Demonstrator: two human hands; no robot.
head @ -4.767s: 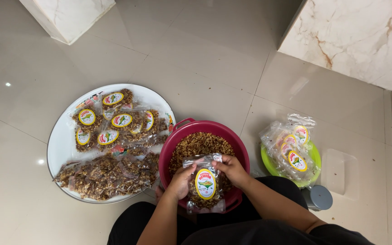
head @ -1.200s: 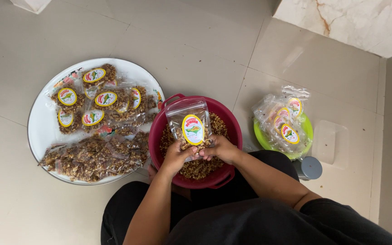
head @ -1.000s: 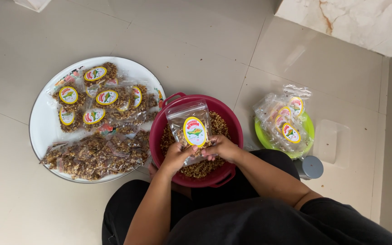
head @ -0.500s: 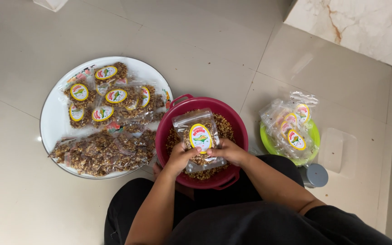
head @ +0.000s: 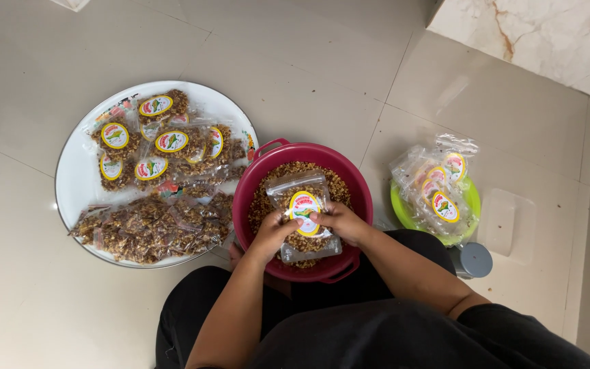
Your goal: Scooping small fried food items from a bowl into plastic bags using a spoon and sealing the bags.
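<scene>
A small clear plastic pouch [head: 300, 199] with a round yellow label, partly filled with brown crumbly snack, lies over a dark red basin [head: 360, 198]. My left hand [head: 272, 232] grips its lower left side and my right hand [head: 338, 220] grips its lower right side. The basin holds loose brown snack [head: 339, 183] and sits on the floor between my knees.
A big white round tray [head: 76, 184] at the left carries several filled labelled pouches and unlabelled bags of snack. At the right a green bowl [head: 471, 199] holds a bundle of empty labelled pouches. Beside it lie a clear plastic lid [head: 507, 222] and a grey cap [head: 476, 260].
The pouch was held upright above the basin a second ago; it has come down lower and nearer my body, flatter over the snack. Both hands kept hold of it.
</scene>
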